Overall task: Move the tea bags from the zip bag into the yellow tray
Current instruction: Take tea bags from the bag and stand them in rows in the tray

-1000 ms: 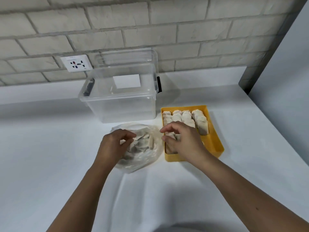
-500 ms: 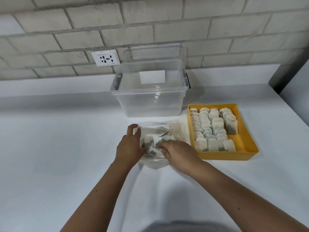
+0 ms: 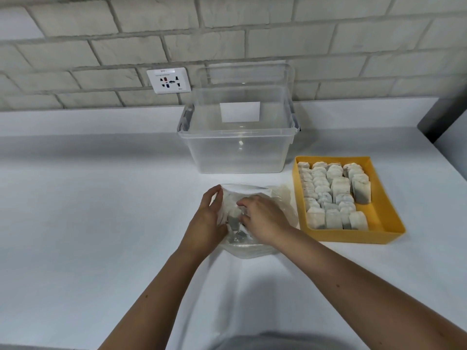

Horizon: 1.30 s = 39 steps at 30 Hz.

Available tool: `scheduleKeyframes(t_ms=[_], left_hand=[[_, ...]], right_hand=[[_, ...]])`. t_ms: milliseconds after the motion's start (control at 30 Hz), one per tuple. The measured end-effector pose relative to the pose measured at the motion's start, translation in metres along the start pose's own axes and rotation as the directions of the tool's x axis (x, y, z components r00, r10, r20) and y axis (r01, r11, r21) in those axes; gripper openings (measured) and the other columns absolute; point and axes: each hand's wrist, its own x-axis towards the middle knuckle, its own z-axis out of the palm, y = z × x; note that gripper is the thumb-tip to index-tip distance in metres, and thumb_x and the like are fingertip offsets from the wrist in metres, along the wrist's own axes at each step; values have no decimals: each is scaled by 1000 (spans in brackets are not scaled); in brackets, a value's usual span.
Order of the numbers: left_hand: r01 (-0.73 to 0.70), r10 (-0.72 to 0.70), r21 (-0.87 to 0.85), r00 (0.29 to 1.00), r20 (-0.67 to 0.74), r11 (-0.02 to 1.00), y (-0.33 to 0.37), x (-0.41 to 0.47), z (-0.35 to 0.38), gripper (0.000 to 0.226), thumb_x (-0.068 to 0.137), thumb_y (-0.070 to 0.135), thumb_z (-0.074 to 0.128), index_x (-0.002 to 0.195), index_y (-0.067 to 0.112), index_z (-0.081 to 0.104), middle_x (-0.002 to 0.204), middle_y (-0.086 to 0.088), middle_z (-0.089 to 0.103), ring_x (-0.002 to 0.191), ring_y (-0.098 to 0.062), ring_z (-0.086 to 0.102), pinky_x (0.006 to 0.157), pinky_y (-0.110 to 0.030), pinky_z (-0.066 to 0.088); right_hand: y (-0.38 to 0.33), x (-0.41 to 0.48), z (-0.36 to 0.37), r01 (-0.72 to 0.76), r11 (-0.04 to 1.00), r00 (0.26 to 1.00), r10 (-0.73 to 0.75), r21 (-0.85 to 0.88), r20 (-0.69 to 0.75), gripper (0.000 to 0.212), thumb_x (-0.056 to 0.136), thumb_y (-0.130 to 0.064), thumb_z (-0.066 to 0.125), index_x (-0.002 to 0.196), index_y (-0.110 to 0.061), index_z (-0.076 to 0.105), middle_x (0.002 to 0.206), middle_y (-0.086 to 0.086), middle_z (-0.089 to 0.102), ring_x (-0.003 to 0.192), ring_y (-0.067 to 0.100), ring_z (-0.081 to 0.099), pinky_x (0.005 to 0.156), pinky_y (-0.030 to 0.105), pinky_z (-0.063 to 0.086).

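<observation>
Glossy plastic zip bag [image 3: 252, 248]; matt yellow tray [image 3: 353, 236].

Clear zip bag [image 3: 280, 198], few loose tea bags [image 3: 233, 221] inside, just left of yellow tray [image 3: 353, 236] of rowed tea bags [image 3: 336, 188].

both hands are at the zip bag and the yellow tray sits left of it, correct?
No. The head view shows the tray right of the zip bag, not left. The left hand and right hand are at the bag.
</observation>
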Motion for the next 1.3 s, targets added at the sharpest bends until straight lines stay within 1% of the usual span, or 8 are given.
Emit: scheduleKeyframes(t_ms=[133,367,567,700,833,1000,1167,1300], left_hand=[[-13,12,-19,1000,-9,1000,0,1,1,87,77,1,67,154,17,30,158,10,23,98,-15,63,86,-33,52],[0,1,39,1000,-20,999,3,-3,-3,85,81,12,72,154,23,31,158,16,22,110,-14,61,83,-35,54],[-7,8,22,998,-64,1000,2,-10,-9,57,83,30,77,136,33,57,152,15,36,124,-17,50,92,-41,53],[-43,36,-48,990,-135,998,16,-16,-14,46,82,32,77,126,38,64,132,16,55,119,-15,43,94,-20,42],[-122,101,-152,985,-140,981,39,-25,-23,36,84,26,73,118,38,67,116,24,62,108,-2,47,85,0,31],[-10,-53,-541,994,-100,841,61,-30,-29,33,87,17,48,110,33,65,102,15,72,99,-2,66,83,-12,47],[95,-91,-471,995,32,877,57,-27,-27,21,87,32,75,107,32,69,99,13,73,89,-11,69,83,-23,52],[210,-203,-684,975,92,698,56,-24,-25,11,92,20,70,96,11,75,88,-12,76,75,-19,68,82,-33,58]], right_hand=[[3,9,11,-36,999,999,36,2,-39,31,86,-36,64,116,-27,62,114,2,66,113,24,56,90,34,45],[7,-4,-2,17,998,998,-13,59,-63,8,91,-24,63,94,-18,58,101,0,63,96,22,58,79,33,47],[16,-29,-39,-19,907,991,72,421,-112,17,85,-22,73,79,-24,57,72,-8,66,66,9,64,60,21,49],[15,-41,-54,10,811,988,81,584,-129,16,81,-16,77,78,-20,62,63,-2,68,57,5,63,55,14,46],[8,-49,-55,62,786,983,60,615,-176,15,82,-15,76,79,-21,63,66,-4,70,63,8,66,60,21,52],[9,-50,-52,68,781,976,78,621,-204,15,84,-13,74,81,-19,60,67,-1,71,64,9,70,65,29,55],[11,-48,-54,49,650,977,127,758,-172,12,84,-11,74,86,-11,62,77,8,70,64,18,71,64,32,58],[13,-47,-53,39,597,972,164,802,-169,13,84,-11,74,90,-11,62,77,9,68,62,24,70,61,30,56]])
